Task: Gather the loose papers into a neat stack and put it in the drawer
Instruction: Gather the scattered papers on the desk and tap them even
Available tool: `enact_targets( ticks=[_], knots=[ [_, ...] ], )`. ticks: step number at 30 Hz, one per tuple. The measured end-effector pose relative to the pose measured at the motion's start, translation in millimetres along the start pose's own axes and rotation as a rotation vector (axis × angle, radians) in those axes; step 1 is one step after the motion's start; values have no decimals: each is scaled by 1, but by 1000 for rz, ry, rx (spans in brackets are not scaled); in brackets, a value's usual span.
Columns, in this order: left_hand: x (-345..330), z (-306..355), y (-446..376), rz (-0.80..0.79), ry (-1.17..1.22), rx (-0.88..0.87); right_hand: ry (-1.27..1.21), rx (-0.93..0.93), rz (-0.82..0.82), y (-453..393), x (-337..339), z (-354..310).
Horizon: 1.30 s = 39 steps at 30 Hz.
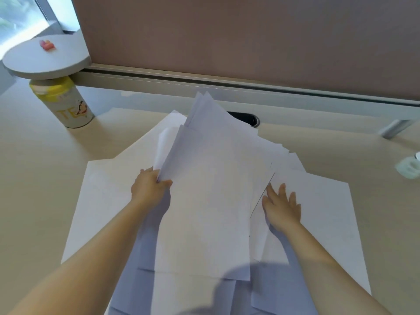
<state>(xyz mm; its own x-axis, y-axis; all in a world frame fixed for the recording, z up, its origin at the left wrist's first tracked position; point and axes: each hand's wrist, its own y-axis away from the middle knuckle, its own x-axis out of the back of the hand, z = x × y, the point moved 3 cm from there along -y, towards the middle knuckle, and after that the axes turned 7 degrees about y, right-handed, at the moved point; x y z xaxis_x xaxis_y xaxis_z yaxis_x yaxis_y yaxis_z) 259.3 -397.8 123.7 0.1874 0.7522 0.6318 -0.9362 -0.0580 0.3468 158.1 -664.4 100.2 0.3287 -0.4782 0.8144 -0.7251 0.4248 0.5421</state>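
Several white sheets of loose paper (216,189) lie overlapping in a rough fan across the beige desk (38,178). My left hand (148,187) pinches the left edge of a small bundle of sheets and lifts that side off the desk. My right hand (283,206) lies flat, fingers spread, on a sheet at the right (322,212), beside the bundle's right edge. More sheets spread out to the left (102,196) and toward me. No drawer is in view.
A white tin with a yellow lid (68,103) stands at the back left under a round grey shelf (45,57). A brown partition (250,37) closes the desk's far edge, with a cable hole (250,120) before it. A small clear object (409,167) sits far right.
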Motion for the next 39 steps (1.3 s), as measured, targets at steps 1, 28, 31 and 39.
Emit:
enact_targets(
  ticks=[1, 28, 31, 39],
  knots=[
    [0, 1, 0, 16, 45, 4, -17, 18, -2, 0, 1, -4],
    [59, -68, 30, 0, 675, 263, -722, 56, -132, 9, -5, -65],
    [62, -69, 25, -89, 690, 296, -694, 46, -212, 7, -17, -80],
    [62, -66, 8, 62, 562, 282, -683, 82, 66, 11, -9, -104]
  ],
)
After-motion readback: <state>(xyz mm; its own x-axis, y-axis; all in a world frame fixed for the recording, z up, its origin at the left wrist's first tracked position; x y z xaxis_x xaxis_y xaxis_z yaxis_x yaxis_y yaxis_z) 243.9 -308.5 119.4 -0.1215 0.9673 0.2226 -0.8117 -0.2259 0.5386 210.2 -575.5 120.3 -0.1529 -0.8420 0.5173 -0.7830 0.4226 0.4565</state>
